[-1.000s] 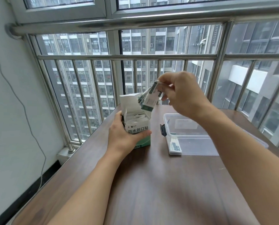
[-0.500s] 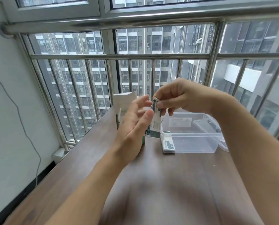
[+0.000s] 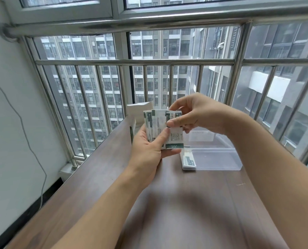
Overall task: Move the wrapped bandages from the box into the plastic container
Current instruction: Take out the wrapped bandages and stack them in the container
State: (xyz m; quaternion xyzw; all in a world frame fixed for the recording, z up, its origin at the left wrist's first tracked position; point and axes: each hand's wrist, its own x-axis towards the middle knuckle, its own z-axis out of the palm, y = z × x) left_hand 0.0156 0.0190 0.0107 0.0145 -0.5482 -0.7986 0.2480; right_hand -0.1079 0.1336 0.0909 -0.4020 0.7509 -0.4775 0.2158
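Now both hands pinch the bandages (image 3: 159,125): left hand (image 3: 147,150) underneath, right hand (image 3: 191,114) on top. Light, slippery wrappers; grip the stack's edges.

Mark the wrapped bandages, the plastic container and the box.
wrapped bandages (image 3: 157,123): head view, white face of the stack.
plastic container (image 3: 216,159): head view, near clear wall.
box (image 3: 139,112): head view, raised white flap.

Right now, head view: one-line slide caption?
Both hands hold wrapped bandages above the table, beside the clear plastic container.
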